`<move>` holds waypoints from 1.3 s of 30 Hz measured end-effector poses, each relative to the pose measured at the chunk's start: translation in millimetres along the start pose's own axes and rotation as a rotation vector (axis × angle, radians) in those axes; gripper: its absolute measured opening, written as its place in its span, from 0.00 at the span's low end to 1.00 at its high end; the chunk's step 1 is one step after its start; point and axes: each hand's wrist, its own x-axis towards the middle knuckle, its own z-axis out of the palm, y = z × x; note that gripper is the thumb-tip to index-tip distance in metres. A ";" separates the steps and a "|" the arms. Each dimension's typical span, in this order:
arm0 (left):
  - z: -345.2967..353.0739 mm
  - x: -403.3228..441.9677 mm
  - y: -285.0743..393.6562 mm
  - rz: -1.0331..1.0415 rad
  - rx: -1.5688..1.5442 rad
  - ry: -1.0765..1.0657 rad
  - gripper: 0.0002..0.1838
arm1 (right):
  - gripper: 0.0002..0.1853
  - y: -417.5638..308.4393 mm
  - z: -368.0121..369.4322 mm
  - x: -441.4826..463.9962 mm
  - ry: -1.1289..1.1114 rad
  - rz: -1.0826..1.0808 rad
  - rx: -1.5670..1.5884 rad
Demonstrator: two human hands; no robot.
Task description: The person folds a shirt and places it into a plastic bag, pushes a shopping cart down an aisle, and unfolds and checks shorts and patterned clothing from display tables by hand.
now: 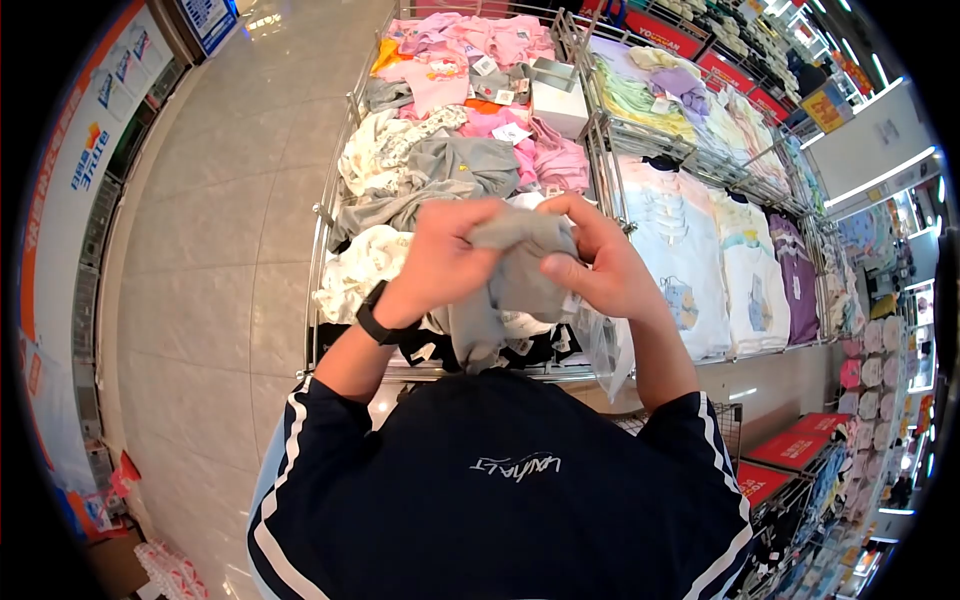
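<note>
A grey garment is bunched up between my two hands over the near end of a display bin, part of it hanging toward my chest. My left hand, with a black band on the wrist, is closed on its left side. On the other side my right hand pinches the fabric between thumb and fingers. Below my right hand hangs a clear plastic bag; whether the hand holds it, I cannot tell. Beneath lie white clothes and another grey garment.
Metal rails edge the bin. Pink clothes and a white box lie farther back. To the right, a neighbouring bin holds stacked white shirts and purple clothing. A tiled floor runs along the left.
</note>
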 end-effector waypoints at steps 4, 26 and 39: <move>-27.9 3.8 7.0 -0.028 0.003 0.203 0.09 | 0.20 8.1 -18.7 -7.5 -0.246 0.041 -0.087; -54.3 -12.3 14.6 0.051 -0.266 0.226 0.15 | 0.16 -20.9 -47.3 -25.0 0.154 -0.057 0.600; -48.9 -18.2 -1.7 -0.007 -0.362 0.248 0.16 | 0.12 -22.9 -44.1 -16.7 0.308 0.030 0.412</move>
